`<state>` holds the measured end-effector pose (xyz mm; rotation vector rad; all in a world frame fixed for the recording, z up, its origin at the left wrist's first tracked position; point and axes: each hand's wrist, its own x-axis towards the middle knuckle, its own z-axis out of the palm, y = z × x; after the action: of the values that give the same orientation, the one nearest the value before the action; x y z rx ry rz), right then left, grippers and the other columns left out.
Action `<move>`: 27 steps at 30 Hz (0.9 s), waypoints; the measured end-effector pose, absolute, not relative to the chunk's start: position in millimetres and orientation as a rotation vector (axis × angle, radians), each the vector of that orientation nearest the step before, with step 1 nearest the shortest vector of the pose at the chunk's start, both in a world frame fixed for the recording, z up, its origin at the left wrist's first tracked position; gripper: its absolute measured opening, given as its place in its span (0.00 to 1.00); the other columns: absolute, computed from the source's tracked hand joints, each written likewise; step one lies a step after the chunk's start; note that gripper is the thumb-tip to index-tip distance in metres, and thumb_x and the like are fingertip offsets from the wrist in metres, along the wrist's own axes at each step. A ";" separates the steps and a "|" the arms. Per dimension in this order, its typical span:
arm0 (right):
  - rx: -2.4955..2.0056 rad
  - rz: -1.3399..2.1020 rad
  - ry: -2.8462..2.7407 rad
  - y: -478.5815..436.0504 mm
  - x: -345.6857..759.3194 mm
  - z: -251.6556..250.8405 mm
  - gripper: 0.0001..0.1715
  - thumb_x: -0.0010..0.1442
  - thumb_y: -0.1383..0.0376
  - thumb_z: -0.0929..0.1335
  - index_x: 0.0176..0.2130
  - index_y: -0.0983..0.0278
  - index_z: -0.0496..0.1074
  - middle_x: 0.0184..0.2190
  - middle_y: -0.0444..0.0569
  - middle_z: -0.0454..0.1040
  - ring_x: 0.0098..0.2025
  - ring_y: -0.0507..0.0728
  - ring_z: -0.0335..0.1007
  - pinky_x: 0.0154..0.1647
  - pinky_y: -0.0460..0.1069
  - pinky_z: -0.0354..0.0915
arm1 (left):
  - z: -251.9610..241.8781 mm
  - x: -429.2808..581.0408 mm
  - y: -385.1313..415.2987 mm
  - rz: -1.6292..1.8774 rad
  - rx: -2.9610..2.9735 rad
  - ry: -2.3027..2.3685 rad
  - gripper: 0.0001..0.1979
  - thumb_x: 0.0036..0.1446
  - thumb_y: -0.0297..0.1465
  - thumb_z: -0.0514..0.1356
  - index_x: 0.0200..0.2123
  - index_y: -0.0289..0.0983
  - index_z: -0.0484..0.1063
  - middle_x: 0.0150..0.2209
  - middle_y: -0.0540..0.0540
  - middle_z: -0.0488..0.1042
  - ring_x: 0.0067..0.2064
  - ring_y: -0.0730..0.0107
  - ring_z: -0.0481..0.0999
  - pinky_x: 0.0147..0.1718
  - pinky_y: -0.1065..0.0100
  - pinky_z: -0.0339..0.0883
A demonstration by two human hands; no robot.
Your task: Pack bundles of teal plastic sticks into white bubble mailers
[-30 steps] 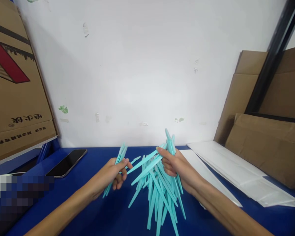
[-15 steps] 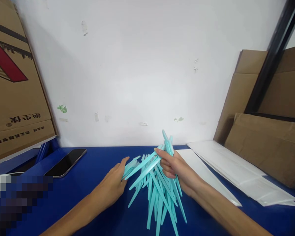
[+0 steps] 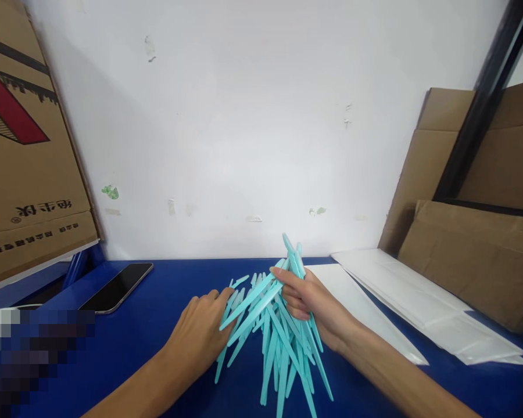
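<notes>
Many slim, tapered turquoise plastic sticks [image 3: 283, 354] lie in a loose, fanned heap on the blue table. Above the heap, my right hand [image 3: 300, 293] is closed round several of these sticks, its thumb pressed along them. Some of the held sticks point up past the thumb, others slant down to the left. My left hand [image 3: 204, 325] rests at the heap's left side, back upward, with its fingers curled over more sticks [image 3: 239, 302]. Its fingertips are hidden beneath it, and stick ends show above and below the hand.
A dark phone [image 3: 117, 287] lies on the blue table [image 3: 165, 284] at left, below a printed cardboard box [image 3: 30, 157]. White sheets or bags [image 3: 422, 290] lie at right, beside brown cardboard [image 3: 470, 261] and a black post [image 3: 470, 110]. A white wall [image 3: 244, 116] stands behind.
My left hand has turned palm down and moved slightly right, bringing its sticks lower against the heap. My right hand has shifted slightly left, still gripping its sticks.
</notes>
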<state>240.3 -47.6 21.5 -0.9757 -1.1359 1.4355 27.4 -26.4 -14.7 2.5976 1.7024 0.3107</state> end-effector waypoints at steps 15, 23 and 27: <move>-0.948 1.533 -1.003 -68.4 216.6 20.6 0.22 0.60 0.53 0.72 0.30 0.60 0.57 0.16 0.31 0.48 0.18 0.45 0.36 0.18 0.43 0.41 | 3.0 41.9 -53.1 0.540 1.388 0.603 0.21 0.65 0.45 0.57 0.50 0.34 0.72 0.47 0.37 0.74 0.48 0.52 0.76 0.43 0.55 0.73; -0.897 1.474 -0.929 -76.7 204.6 4.4 0.25 0.60 0.44 0.69 0.33 0.59 0.59 0.16 0.32 0.50 0.19 0.46 0.42 0.19 0.42 0.46 | -10.6 56.1 -69.6 0.552 1.056 0.562 0.19 0.61 0.45 0.62 0.41 0.33 0.71 0.40 0.41 0.72 0.43 0.55 0.77 0.44 0.47 0.74; -0.913 1.444 -0.982 -73.4 204.6 1.3 0.25 0.60 0.42 0.67 0.34 0.59 0.61 0.18 0.34 0.54 0.19 0.47 0.48 0.20 0.43 0.51 | -9.3 57.4 -69.7 0.546 1.045 0.519 0.17 0.64 0.44 0.58 0.41 0.34 0.69 0.37 0.42 0.74 0.39 0.56 0.79 0.42 0.49 0.73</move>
<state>204.6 -73.4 1.3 -0.9129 -0.9817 1.4438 57.4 -69.7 -9.3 1.0451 0.5188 0.5465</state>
